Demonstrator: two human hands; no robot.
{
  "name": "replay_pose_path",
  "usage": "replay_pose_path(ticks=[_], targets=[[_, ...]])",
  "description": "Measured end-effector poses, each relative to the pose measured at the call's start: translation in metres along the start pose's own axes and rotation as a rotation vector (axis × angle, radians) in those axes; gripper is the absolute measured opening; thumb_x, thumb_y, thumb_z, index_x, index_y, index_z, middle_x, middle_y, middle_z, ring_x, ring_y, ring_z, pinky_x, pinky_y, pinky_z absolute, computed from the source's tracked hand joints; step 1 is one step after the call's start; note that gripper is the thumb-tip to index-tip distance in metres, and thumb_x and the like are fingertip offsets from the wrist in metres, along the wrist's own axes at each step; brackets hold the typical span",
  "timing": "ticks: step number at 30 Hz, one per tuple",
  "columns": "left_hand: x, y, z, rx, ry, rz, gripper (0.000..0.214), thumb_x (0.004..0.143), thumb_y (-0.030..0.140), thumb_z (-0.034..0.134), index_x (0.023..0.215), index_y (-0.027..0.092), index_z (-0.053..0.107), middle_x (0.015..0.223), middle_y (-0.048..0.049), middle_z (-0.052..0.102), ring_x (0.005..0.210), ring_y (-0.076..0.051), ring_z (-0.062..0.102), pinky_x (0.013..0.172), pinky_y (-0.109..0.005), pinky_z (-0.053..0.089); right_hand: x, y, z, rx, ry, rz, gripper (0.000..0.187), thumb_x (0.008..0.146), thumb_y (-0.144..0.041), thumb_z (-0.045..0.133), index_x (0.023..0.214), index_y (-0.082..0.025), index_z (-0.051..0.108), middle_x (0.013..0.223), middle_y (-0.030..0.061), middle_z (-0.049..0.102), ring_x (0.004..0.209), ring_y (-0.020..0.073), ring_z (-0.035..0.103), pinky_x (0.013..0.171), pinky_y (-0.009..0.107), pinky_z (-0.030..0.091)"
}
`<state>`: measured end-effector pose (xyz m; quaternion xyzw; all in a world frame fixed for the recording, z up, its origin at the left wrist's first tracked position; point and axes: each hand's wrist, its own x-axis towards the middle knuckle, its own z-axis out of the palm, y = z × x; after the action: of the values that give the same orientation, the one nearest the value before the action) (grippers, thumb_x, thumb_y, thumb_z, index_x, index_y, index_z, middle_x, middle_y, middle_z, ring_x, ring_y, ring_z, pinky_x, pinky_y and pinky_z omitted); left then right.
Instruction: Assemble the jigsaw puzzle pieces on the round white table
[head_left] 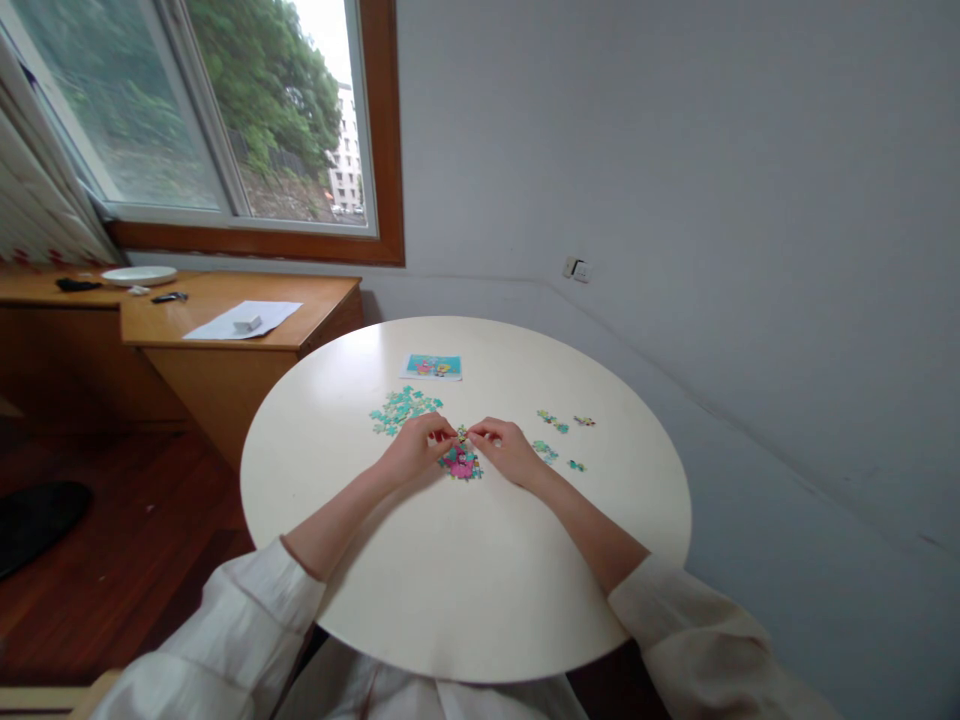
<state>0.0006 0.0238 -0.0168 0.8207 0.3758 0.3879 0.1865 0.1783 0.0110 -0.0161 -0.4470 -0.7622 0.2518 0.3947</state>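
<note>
A partly joined jigsaw puzzle (463, 467), pink and teal, lies on the round white table (450, 570) in front of me. My left hand (420, 443) is at its upper left, the fingers pinched together. Across from it, my right hand (504, 447) also pinches, its fingertips close to those of the left. Between the fingertips is a small puzzle piece (463, 434); both hands seem to grip it. The fingers cover part of the joined puzzle's upper edge.
Loose teal pieces (405, 408) are heaped left of my hands. Small clusters of pieces (553, 420) lie to the right. A picture card (433, 367) is farther back. Left of the table, a wooden desk (330, 310) holds a paper sheet (217, 325) and a white plate (139, 275).
</note>
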Motion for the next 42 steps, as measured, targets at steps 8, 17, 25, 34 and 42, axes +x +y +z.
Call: replay_pose_path(ticks=[8,17,25,34,42], targets=[[0.0003,0.0014,-0.0002,0.009,0.006,0.006,0.01,0.072,0.022,0.059,0.065,0.015,0.061,0.062,-0.0006,0.058,0.059,-0.01,0.05,0.057,-0.021,0.039,0.0002,0.0013,0.0006,-0.002,0.001,0.01,0.017,0.076,-0.021,0.05,0.072,-0.015,0.065,0.073,0.0033,0.063,0.067,0.0117,0.053,0.061,0.024,0.04],[-0.0003,-0.0022,0.0004,0.012,0.006,0.012,0.012,0.073,0.022,0.058,0.064,0.015,0.06,0.061,-0.0001,0.058,0.058,-0.01,0.05,0.055,-0.02,0.038,0.0,-0.0001,0.0006,0.021,-0.018,0.0,0.013,0.073,-0.021,0.054,0.075,-0.016,0.066,0.074,0.0033,0.063,0.067,0.0116,0.053,0.063,0.024,0.041],[0.0,-0.0001,0.0005,0.029,-0.028,-0.007,0.011,0.073,0.021,0.057,0.064,0.015,0.06,0.062,-0.0001,0.057,0.06,-0.01,0.049,0.057,-0.021,0.038,-0.0008,0.0019,0.0006,0.01,-0.023,-0.012,0.012,0.072,-0.024,0.057,0.075,-0.017,0.066,0.075,0.0029,0.063,0.069,0.012,0.054,0.065,0.025,0.041],[0.0005,0.0033,0.0,0.029,-0.022,-0.025,0.01,0.072,0.019,0.057,0.063,0.015,0.059,0.061,0.0002,0.057,0.058,-0.01,0.048,0.056,-0.021,0.038,0.0003,0.005,0.0021,0.038,-0.01,0.004,0.014,0.073,-0.026,0.055,0.074,-0.016,0.066,0.073,0.0027,0.063,0.066,0.0116,0.054,0.062,0.024,0.041],[0.0005,0.0014,0.0016,0.025,-0.011,-0.015,0.007,0.071,0.019,0.056,0.067,0.015,0.061,0.062,-0.0005,0.058,0.058,-0.01,0.049,0.057,-0.021,0.04,0.0006,0.0039,0.0025,0.039,0.001,0.026,0.013,0.072,-0.024,0.055,0.07,-0.015,0.064,0.071,0.0025,0.063,0.065,0.0114,0.054,0.061,0.023,0.041]])
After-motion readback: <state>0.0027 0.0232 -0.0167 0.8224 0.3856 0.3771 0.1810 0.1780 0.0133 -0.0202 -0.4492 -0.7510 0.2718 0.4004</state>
